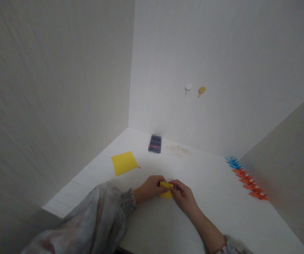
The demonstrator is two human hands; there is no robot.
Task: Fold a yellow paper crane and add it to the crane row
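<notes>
Between my two hands is a small folded piece of yellow paper (166,194), held just above or on the white table. My left hand (152,186) pinches its left side, thumb in front. On the right edge, the fingers of my right hand (183,194) are closed on the same paper near its upper corner. The fold's exact shape is partly hidden by my fingers. A flat yellow paper sheet (124,163) lies on the table to the left, beyond my left forearm, with a tiny red scrap (139,167) at its right corner.
A dark, blurred-out rectangular object (155,144) lies near the back wall. Along the right wall runs a row of folded paper pieces, blue ones (233,163) behind orange ones (249,183). Two hooks, one white (188,87) and one yellow (202,90), are on the back wall. Walls enclose the table (207,169).
</notes>
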